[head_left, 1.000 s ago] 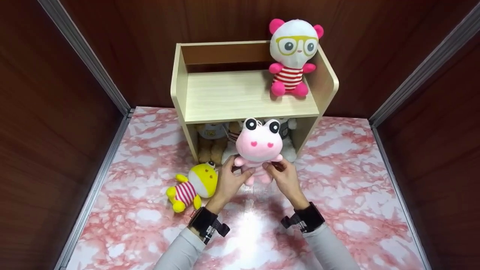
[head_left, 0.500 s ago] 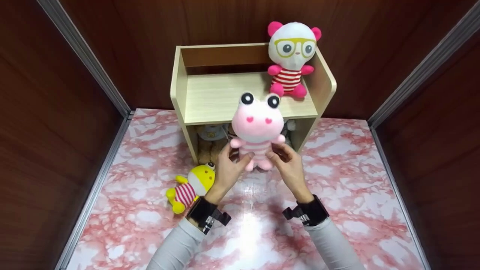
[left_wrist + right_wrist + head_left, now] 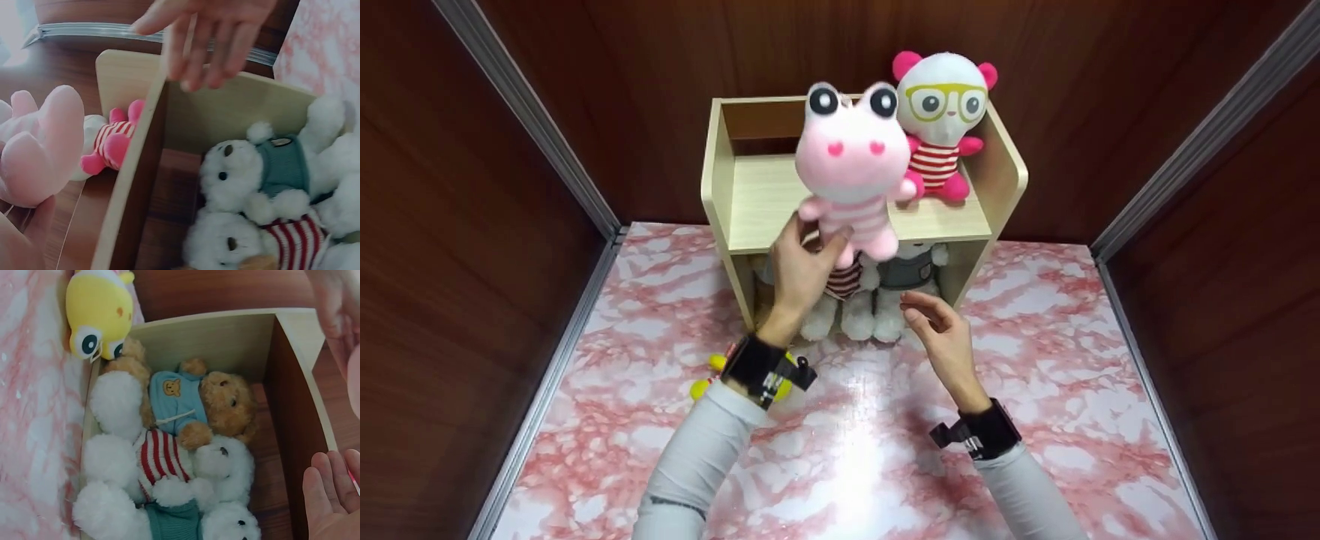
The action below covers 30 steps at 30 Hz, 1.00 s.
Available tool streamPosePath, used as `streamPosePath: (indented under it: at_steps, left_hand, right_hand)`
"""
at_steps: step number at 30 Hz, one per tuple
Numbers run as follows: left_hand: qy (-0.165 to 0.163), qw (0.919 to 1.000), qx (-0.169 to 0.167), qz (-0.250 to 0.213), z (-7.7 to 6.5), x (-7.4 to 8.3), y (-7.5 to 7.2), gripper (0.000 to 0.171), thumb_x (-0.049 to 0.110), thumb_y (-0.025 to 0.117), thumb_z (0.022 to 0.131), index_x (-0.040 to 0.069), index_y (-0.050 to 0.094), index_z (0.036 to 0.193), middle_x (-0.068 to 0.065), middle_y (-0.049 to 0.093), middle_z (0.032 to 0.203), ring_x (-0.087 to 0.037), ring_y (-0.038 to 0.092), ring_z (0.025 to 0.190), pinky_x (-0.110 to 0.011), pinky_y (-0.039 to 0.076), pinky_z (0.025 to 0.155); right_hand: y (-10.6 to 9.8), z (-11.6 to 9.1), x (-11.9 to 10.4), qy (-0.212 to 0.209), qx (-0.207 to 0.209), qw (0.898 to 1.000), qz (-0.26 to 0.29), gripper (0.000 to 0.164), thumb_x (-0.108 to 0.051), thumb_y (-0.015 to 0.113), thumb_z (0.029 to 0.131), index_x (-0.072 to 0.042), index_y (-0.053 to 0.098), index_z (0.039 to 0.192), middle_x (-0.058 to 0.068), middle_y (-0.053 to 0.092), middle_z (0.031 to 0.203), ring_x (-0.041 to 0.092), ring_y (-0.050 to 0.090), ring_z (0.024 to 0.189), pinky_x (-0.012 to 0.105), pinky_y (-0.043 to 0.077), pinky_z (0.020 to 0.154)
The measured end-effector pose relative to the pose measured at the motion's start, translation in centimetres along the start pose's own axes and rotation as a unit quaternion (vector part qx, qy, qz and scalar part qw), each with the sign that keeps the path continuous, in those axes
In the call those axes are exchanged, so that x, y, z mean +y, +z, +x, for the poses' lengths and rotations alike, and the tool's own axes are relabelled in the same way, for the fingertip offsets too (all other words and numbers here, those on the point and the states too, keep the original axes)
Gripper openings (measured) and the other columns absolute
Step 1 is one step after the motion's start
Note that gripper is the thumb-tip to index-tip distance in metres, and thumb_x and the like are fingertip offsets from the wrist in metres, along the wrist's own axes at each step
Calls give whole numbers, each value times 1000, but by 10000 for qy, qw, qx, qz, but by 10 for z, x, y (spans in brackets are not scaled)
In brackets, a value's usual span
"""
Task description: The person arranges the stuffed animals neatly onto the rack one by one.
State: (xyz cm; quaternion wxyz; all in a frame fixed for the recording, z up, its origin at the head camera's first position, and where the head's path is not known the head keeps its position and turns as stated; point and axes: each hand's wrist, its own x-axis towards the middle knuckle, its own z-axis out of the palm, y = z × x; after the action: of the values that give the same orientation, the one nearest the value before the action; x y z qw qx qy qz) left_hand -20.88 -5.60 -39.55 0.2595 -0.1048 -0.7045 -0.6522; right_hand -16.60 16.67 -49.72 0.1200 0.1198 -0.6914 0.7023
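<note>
My left hand [image 3: 802, 274] grips a pink plush toy [image 3: 851, 169] by the lower side of its striped body, thumb in front. The toy has big bulging eyes and heart-shaped nostrils, and is held upright before the upper board of a pale wooden shelf [image 3: 757, 191]. It overlaps a white-and-pink panda plush [image 3: 949, 112] with yellow glasses, seated at the upper right. My right hand [image 3: 949, 341] hangs apart from the toy in front of the lower compartment, holding nothing; its fingers look extended in the left wrist view.
In the lower compartment sit a brown teddy bear [image 3: 225, 402] in a blue top, a white bear [image 3: 222, 464] in red stripes and another white bear [image 3: 233, 169] in green. A yellow plush toy [image 3: 98, 309] lies on the marbled floor [image 3: 645, 322], mostly behind my left wrist.
The pink plush toy has risen from in front of the lower compartment to the upper board, shifting slightly left. My right hand has let go of it; the left hand keeps its grip.
</note>
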Motion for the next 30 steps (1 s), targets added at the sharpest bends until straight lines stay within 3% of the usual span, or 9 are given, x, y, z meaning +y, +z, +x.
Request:
streamPosePath:
  at_steps: [11,18,24,30]
  left_hand:
    - [-227,9994,189,180,43,-4,6,51,16,81,90,-2,63,134,-17,70,124,-24,67,111,-32,58,92]
    - [-350,9980,126,503,68,-12,11,52,19,78,92,-3,61,136,-17,67,129,-28,66,114,-31,56,94]
    - [-797,9913,20,1048,84,-15,15,60,29,75,94,4,56,145,-11,57,139,-23,61,121,-26,52,97]
    - [-1179,9848,-2,1277,94,-27,22,56,35,74,95,14,58,144,-6,60,141,-17,58,124,-30,48,99]
  right_hand:
    - [-4,-2,4,160,69,9998,-91,26,-4,69,99,6,69,123,25,70,122,17,70,110,29,57,93]
    - [-6,-5,11,330,29,9994,-53,27,-6,70,99,6,70,122,26,70,122,17,70,110,31,56,96]
    - [-8,-8,13,357,42,9993,-94,28,-10,71,99,6,70,122,24,71,120,18,70,109,30,55,97]
    - [-9,-11,17,362,52,9993,-105,27,-9,72,98,6,71,121,23,72,118,18,71,108,31,55,98]
